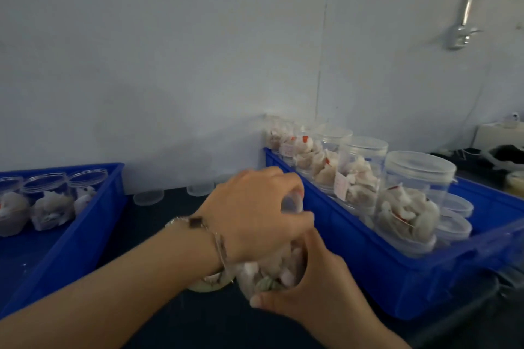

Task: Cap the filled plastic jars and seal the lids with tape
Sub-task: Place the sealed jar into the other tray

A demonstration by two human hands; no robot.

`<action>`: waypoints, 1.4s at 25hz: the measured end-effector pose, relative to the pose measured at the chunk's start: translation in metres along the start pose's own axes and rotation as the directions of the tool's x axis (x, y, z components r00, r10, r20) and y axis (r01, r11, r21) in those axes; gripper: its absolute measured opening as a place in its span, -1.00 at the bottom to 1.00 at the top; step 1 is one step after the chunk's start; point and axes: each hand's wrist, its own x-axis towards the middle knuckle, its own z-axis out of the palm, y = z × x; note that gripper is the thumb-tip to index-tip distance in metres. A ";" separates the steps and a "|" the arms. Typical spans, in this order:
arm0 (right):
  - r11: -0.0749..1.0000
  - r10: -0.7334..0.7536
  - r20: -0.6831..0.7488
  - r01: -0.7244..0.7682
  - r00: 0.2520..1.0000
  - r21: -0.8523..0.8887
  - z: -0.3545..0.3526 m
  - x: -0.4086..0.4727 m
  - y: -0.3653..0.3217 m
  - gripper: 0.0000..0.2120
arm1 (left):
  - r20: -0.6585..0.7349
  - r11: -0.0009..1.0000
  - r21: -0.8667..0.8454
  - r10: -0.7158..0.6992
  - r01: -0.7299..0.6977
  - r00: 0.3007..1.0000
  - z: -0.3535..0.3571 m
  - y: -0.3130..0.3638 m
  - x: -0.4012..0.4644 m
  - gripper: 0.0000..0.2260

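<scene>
Plastic jar (272,272) gripped below by right hand (314,289), left hand (255,212) clamping lid.

I see a small packing workroom: blue plastic crates (368,272) of filled clear jars (408,207) on a dark bench (158,224), against a bare white panel wall (170,51).

I am seeing no text I can read. Small white labels (341,185) with faint red print are sitting on the jars (357,176) in the right blue bin (397,286), and red-marked tags are showing inside them, but the marks are blurring past reading.
</scene>
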 end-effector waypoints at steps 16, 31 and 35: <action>0.973 -0.124 -0.374 0.187 0.919 0.136 -0.094 0.038 -0.049 -0.08 | 0.037 0.997 0.071 -0.040 0.037 0.998 -0.078 0.046 0.089 -0.06; 0.967 0.046 -0.366 0.051 0.930 0.251 -0.278 0.309 -0.071 -0.33 | -0.191 0.998 0.066 -0.011 0.024 0.982 -0.079 -0.029 0.356 -0.66; 0.992 0.123 -0.436 -0.096 0.892 0.083 -0.269 0.376 -0.023 -0.23 | -0.017 0.986 0.159 -0.042 0.044 0.999 -0.021 -0.079 0.406 -0.70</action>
